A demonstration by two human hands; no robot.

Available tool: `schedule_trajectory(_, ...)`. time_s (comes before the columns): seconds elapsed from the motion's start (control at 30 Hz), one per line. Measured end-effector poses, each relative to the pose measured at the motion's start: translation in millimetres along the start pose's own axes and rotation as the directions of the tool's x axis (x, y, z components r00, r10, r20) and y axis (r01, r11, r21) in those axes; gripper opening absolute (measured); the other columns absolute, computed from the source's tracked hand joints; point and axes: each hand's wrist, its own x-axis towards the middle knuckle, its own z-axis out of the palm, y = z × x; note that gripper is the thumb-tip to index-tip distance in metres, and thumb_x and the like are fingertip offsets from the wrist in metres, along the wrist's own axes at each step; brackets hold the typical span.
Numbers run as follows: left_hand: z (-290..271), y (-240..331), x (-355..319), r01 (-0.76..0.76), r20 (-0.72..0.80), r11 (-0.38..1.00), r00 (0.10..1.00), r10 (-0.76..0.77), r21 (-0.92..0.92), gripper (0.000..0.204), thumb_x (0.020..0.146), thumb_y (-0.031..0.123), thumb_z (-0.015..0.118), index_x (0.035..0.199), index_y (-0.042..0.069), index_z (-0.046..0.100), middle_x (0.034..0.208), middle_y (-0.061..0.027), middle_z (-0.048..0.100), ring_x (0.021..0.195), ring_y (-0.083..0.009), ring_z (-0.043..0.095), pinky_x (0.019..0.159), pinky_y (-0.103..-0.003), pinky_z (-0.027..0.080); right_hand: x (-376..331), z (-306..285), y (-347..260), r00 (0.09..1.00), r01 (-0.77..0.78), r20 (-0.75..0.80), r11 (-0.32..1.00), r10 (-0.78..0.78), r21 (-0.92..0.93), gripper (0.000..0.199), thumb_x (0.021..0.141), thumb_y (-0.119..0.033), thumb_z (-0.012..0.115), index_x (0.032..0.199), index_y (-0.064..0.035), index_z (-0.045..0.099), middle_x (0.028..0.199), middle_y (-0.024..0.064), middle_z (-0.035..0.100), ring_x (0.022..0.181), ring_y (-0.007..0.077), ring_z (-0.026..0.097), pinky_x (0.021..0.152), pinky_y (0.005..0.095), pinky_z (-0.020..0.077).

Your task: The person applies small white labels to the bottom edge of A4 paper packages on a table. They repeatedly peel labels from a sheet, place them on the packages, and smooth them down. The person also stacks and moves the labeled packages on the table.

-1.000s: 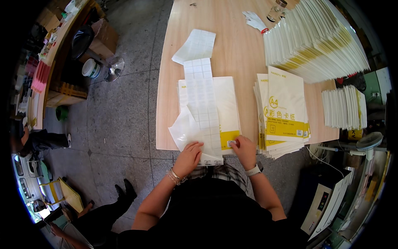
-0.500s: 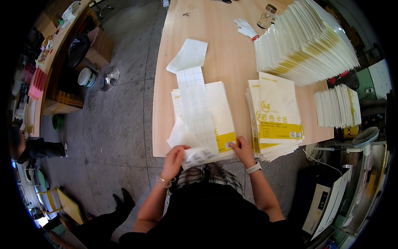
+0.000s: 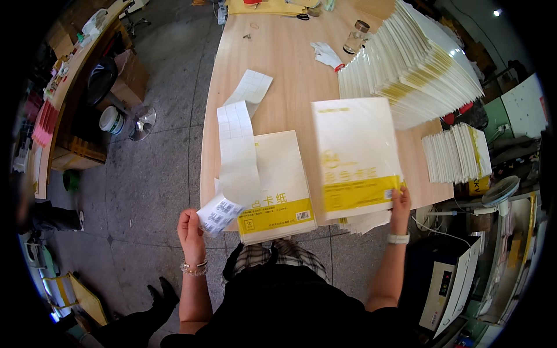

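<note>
My left hand [image 3: 191,229] holds the lower end of a long white strip of label stickers [image 3: 237,155] at the table's near edge; the strip runs up over the table. My right hand [image 3: 400,204] grips the lower right corner of a white and yellow paper packet [image 3: 355,156], lifted off a small pile [image 3: 362,220] of the same packets. Another white and yellow packet [image 3: 281,188] lies flat between my hands, partly under the strip.
The wooden table [image 3: 284,64] carries a big fanned stack of packets [image 3: 412,64] at the far right, a smaller stack [image 3: 458,152] right of it, white gloves [image 3: 325,53], a glass jar [image 3: 356,36]. A printer [image 3: 447,284] stands low right; boxes and a bucket [image 3: 111,120] left.
My right hand left the middle packet, moved right and picked up the top packet of the right pile. My left hand drew the strip's end down off the table edge.
</note>
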Motion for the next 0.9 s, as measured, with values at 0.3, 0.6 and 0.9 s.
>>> schedule_trajectory(0.3,14,0,-8,0.066,0.095,0.975,0.992,-0.087,0.213,0.014,0.088,0.015,0.045,0.082,0.006,0.052,0.067,0.0077,0.043,0.058,-0.0011,0.034,0.051,-0.016,0.028,27,-39,31,0.93,0.085,-0.01,0.241,-0.367,-0.967,0.035,0.072,-0.013,0.062,0.104,-0.001,0.052,0.113,0.0169,0.046,0.107,0.0315,0.039,0.087,0.0394,0.035)
schedule_trajectory(0.6,29,-9,-12,0.108,0.298,0.962,0.937,-0.183,0.249,0.016,0.09,0.016,0.044,0.088,0.002,0.053,0.076,0.0046,0.049,0.07,-0.0025,0.041,0.063,-0.017,0.036,-95,206,-55,0.5,0.515,0.778,0.853,-0.38,0.086,0.035,0.072,-0.007,0.064,0.106,-0.0058,0.054,0.109,0.0112,0.051,0.096,0.0238,0.051,0.075,0.0325,0.0453)
schedule_trajectory(0.9,34,9,-19,-0.511,0.498,0.6,0.842,0.207,0.615,0.025,0.068,0.011,0.069,0.09,0.004,0.059,0.085,-0.0103,0.059,0.077,-0.0217,0.057,0.073,-0.03,0.045,-100,212,-40,0.516,0.49,0.835,0.865,-0.19,-0.106,0.02,0.072,-0.004,0.063,0.092,-0.0036,0.06,0.087,0.0109,0.058,0.074,0.0234,0.057,0.064,0.0291,0.0474)
